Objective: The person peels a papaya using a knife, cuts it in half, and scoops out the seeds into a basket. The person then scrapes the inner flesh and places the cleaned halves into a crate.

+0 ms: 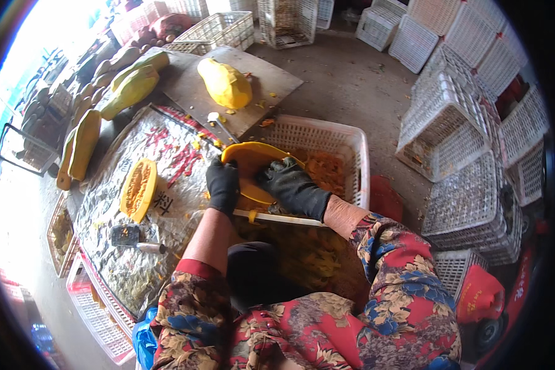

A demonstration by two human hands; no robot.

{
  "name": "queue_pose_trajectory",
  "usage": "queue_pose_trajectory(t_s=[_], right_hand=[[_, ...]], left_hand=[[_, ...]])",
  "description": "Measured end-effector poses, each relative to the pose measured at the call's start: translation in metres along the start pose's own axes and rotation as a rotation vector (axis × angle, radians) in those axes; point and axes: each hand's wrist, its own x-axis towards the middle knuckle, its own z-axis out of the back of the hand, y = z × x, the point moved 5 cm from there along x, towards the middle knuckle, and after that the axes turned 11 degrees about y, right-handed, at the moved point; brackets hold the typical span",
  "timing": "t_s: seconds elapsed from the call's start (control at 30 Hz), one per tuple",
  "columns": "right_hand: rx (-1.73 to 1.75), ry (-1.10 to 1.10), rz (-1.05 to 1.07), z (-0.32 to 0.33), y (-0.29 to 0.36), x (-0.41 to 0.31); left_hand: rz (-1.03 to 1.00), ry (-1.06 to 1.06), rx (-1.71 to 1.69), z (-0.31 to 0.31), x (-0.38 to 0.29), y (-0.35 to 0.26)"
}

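My left hand (224, 185), in a dark glove, grips the left end of a peeled, hollowed squash half (254, 152). The squash is tilted over a white plastic crate (361, 157) that holds orange squash pulp (326, 171). My right hand (291, 185), gloved too, is bent inside the squash's cavity; whether it holds a tool is hidden. Left of my left hand, another squash half (139, 189) lies cut side up with its seeds on a plastic sack (106, 231). Near it rests a cleaver (127, 235). Beyond, a peeled squash (225, 84) sits on a board (273, 74), with a peeler-like tool (222, 125) at its edge.
Several whole squashes (132, 90) lie on the left and far left. Stacked white crates (462, 203) stand on the right, more at the back (287, 23). Yellow peelings (321, 259) are below the near crate rim. A red object (481, 293) stands at the lower right.
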Motion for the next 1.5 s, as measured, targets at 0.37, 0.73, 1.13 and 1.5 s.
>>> queue_pose_trajectory(t_s=[0.37, 0.73, 1.13, 1.5], right_hand=[[-0.035, 0.355, -0.288, -0.069, -0.078, -0.002], [0.789, -0.586, 0.259, 0.008, -0.003, 0.125], [0.177, 0.031, -0.084, 0.045, 0.0, -0.026], [0.052, -0.174, -0.416, 0.065, -0.003, -0.25]], left_hand=[[-0.067, -0.21, 0.107, 0.104, 0.05, -0.023], [0.052, -0.122, -0.004, 0.141, 0.084, 0.033], [-0.48, 0.451, 0.183, 0.006, -0.004, -0.033], [0.1, 0.776, -0.645, -0.138, -0.121, -0.094]])
